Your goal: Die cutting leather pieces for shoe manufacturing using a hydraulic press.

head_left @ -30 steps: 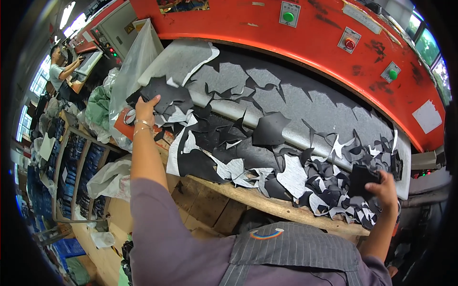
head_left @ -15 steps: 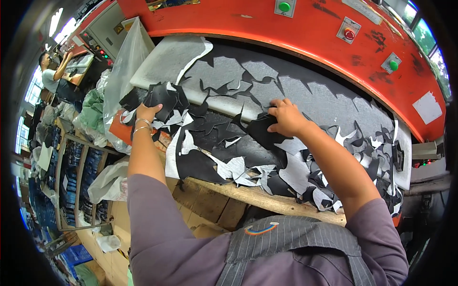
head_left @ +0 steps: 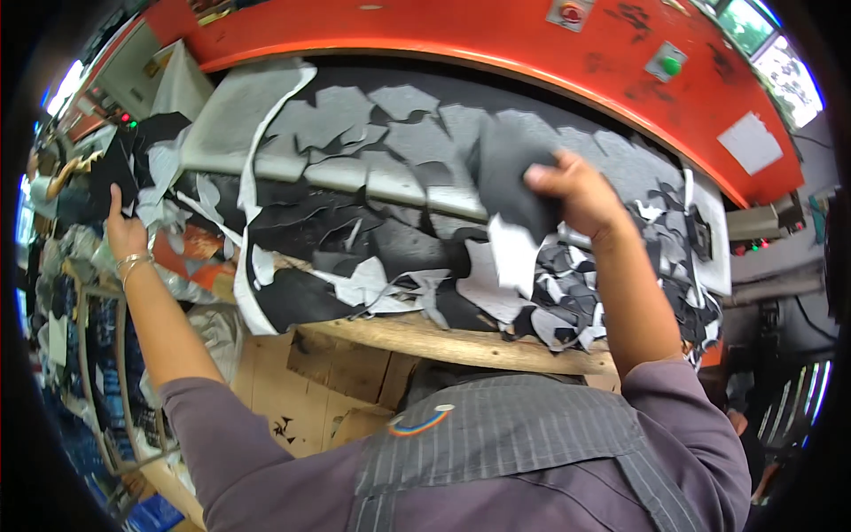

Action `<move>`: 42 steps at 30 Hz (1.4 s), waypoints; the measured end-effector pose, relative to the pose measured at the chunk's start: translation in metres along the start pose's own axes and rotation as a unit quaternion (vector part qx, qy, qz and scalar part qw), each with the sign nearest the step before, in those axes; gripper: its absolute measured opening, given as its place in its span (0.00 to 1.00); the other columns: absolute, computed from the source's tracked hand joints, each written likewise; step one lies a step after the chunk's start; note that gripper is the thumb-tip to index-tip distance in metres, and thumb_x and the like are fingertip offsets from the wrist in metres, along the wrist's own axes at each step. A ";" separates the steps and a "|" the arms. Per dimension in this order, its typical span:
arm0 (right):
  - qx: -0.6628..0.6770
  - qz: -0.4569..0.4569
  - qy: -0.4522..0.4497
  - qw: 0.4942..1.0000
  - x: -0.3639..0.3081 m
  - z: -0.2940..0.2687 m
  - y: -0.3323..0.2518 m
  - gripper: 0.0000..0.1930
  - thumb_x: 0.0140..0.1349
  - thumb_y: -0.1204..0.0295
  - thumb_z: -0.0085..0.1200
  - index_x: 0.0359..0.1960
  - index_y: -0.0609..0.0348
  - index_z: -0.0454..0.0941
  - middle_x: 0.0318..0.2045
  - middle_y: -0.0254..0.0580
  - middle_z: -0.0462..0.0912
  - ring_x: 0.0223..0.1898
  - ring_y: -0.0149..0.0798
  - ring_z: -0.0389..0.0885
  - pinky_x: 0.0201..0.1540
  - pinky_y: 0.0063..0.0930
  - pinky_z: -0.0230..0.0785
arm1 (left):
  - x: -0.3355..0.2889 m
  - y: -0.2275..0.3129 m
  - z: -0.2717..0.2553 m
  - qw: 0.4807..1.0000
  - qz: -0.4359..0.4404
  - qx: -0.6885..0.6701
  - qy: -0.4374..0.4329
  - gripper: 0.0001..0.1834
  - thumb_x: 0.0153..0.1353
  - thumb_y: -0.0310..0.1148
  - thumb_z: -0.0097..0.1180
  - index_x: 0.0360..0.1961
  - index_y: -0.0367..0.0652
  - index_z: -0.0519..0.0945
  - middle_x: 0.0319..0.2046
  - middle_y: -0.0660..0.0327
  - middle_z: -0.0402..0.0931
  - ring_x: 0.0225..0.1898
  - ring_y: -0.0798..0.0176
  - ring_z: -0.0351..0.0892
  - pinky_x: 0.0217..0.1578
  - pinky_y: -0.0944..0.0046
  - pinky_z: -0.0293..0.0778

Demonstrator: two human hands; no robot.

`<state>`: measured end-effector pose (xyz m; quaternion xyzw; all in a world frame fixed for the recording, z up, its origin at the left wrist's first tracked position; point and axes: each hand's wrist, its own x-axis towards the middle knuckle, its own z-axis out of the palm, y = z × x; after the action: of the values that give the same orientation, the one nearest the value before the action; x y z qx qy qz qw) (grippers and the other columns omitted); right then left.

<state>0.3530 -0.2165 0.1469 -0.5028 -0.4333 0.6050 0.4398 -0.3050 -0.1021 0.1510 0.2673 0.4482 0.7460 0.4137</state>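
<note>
My left hand [head_left: 128, 232] is closed on a bundle of dark cut sheet pieces [head_left: 111, 182], held up at the far left beyond the table's end. Pale strips hang beside the bundle. Over the table, my right hand [head_left: 585, 195] grips a black sheet piece [head_left: 514, 177], blurred by motion. Below it is a white piece [head_left: 514, 257]; whether it is held too, I cannot tell. Grey sheet material [head_left: 417, 142] with jagged cut edges lies behind on the machine bed. Black and white scraps [head_left: 567, 279] are heaped under and around my right forearm.
An orange-red machine beam [head_left: 425, 31] with a green button [head_left: 671, 66] and a red button [head_left: 572, 12] spans the back. A wooden edge [head_left: 443, 344] runs along the front. Shelving [head_left: 113, 372] stands at the left, where another person is partly visible.
My left hand has swung left with its bundle raised off the table's left end. The right hand has lifted the black piece from the scraps. The whole view has shifted somewhat.
</note>
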 end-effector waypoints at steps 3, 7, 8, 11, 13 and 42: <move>-0.304 0.130 -0.085 0.940 -0.024 0.021 0.028 0.25 0.55 0.64 0.65 0.50 0.67 0.74 0.46 0.52 0.80 0.48 0.45 0.79 0.53 0.38 0.70 | -0.006 -0.037 0.003 0.991 0.064 0.106 -0.046 0.22 0.61 0.41 0.62 0.45 0.29 0.79 0.45 0.58 0.79 0.45 0.63 0.76 0.52 0.64 0.71; -0.597 0.098 -0.102 0.790 -0.038 0.042 0.075 0.29 0.54 0.60 0.64 0.53 0.67 0.72 0.53 0.62 0.72 0.55 0.58 0.72 0.57 0.41 0.66 | -0.039 -0.072 0.085 0.978 0.072 0.177 -0.082 0.30 0.53 0.31 0.69 0.54 0.30 0.72 0.51 0.54 0.76 0.51 0.61 0.73 0.56 0.65 0.64; -0.626 0.070 -0.097 0.771 -0.047 0.054 0.078 0.29 0.54 0.61 0.64 0.54 0.67 0.72 0.55 0.63 0.70 0.55 0.60 0.72 0.58 0.41 0.66 | -0.033 -0.065 0.074 0.977 0.071 0.193 -0.063 0.32 0.48 0.30 0.72 0.53 0.31 0.71 0.49 0.54 0.76 0.50 0.60 0.74 0.55 0.64 0.66; -0.590 0.059 -0.079 0.801 -0.057 0.047 0.082 0.25 0.53 0.62 0.63 0.48 0.66 0.75 0.50 0.60 0.74 0.51 0.59 0.74 0.54 0.42 0.68 | -0.042 -0.066 0.121 0.886 0.168 0.419 -0.104 0.23 0.47 0.33 0.71 0.42 0.31 0.78 0.35 0.56 0.81 0.32 0.64 0.78 0.37 0.63 0.74; -0.591 0.047 -0.086 0.800 -0.061 0.049 0.084 0.23 0.53 0.62 0.64 0.46 0.64 0.76 0.46 0.59 0.77 0.50 0.59 0.75 0.53 0.42 0.68 | -0.039 -0.046 0.125 0.832 0.182 0.512 -0.113 0.20 0.47 0.34 0.70 0.38 0.32 0.81 0.32 0.56 0.82 0.31 0.62 0.80 0.38 0.62 0.74; -0.164 -0.083 0.024 0.983 -0.049 0.016 0.037 0.30 0.51 0.76 0.66 0.57 0.69 0.68 0.49 0.50 0.78 0.48 0.38 0.77 0.53 0.29 0.69 | -0.046 -0.209 0.105 0.783 -0.064 0.615 0.075 0.33 0.50 0.45 0.68 0.54 0.36 0.75 0.51 0.45 0.76 0.57 0.45 0.73 0.59 0.53 0.65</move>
<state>0.3383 -0.2738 0.1239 -0.5445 -0.5561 0.4749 0.4106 -0.1214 -0.0406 0.0118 0.3794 0.8573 0.3019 0.1733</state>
